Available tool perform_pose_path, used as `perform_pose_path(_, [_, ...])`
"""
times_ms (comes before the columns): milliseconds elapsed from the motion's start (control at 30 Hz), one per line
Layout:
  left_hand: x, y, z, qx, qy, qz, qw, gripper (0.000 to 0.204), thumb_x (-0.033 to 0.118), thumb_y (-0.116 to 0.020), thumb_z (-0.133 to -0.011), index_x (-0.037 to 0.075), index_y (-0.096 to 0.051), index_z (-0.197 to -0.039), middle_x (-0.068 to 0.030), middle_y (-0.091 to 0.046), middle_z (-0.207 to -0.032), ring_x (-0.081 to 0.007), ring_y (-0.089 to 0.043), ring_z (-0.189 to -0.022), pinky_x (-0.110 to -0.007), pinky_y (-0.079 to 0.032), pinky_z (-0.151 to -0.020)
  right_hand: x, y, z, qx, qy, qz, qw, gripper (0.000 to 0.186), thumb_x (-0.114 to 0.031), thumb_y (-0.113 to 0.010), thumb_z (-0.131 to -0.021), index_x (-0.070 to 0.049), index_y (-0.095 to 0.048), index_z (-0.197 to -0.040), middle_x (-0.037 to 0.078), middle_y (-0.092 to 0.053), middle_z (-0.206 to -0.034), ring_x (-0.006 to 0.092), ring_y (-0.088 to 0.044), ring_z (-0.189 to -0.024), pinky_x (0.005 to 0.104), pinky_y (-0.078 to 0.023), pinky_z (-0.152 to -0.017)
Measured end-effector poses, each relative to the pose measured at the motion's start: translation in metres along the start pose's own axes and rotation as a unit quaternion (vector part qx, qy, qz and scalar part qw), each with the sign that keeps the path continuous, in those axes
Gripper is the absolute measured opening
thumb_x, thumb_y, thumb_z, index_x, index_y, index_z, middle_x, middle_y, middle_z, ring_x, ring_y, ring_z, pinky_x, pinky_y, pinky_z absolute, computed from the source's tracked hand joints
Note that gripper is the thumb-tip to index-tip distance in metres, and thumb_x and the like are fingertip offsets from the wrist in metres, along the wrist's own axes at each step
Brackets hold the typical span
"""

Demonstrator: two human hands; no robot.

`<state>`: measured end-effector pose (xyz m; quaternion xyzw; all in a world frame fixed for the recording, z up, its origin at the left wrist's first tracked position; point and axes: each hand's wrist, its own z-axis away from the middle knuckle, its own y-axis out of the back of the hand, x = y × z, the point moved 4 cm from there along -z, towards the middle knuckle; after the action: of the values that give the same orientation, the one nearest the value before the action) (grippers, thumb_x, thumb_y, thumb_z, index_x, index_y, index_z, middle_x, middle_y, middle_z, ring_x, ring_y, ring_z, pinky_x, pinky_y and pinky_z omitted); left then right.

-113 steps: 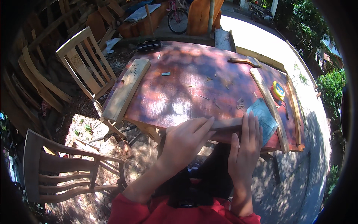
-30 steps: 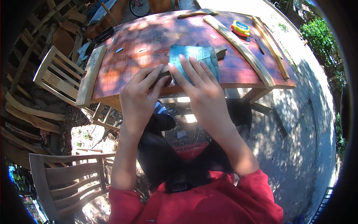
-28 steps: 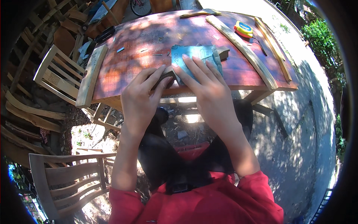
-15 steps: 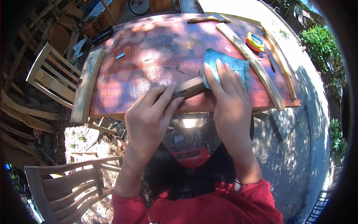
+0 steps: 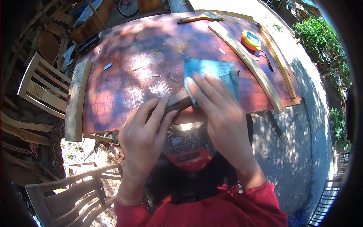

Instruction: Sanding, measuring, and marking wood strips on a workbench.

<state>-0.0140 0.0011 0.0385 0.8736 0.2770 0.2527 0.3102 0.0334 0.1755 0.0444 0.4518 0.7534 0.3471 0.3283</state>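
My left hand is closed around a short wooden piece, held at the table's near edge with fingers and thumb on either side. A teal sheet of sandpaper lies over the right end of that piece and hides it. My right hand presses the sheet from above, its long fingers laid over it; the thumb is hidden. Beyond the hands, on the reddish wooden table, are a nail and several small wood chips.
Along the left edge lies a wooden board. Wood strips and a yellow tape measure occupy the right side. A wooden-handled tool lies at the far edge, a black case at far left. Wooden chair backs stand at left.
My right hand and the sandpaper have slid left along the wooden piece, closer to my left hand. My left hand keeps its grip. The whole view has shifted slightly.
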Motion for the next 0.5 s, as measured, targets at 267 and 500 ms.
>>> perform_pose_path(267, [0.0,0.002,0.0,-0.016,0.033,0.031,0.999,0.036,0.012,-0.087,-0.087,0.007,-0.08,-0.121,-0.0088,-0.075,-0.107,-0.0272,-0.075,-0.091,-0.039,-0.059,-0.077,0.013,0.011,-0.003,0.024,-0.1,0.113,0.988,0.054,-0.01,-0.06,-0.096,0.005,-0.058,-0.148,0.019,-0.062,-0.147,0.0378,-0.057,-0.142,0.0502,-0.044,-0.123])
perform_pose_path(500, [-0.002,0.0,-0.002,-0.009,0.007,0.026,1.0,0.035,0.014,-0.086,-0.087,0.006,-0.08,-0.12,-0.0074,-0.074,-0.105,-0.026,-0.073,-0.087,-0.038,-0.059,-0.073,0.012,0.003,-0.008,0.0,-0.045,0.114,0.993,0.055,-0.009,-0.056,-0.096,0.007,-0.056,-0.149,0.023,-0.062,-0.146,0.0388,-0.058,-0.141,0.05,-0.044,-0.123])
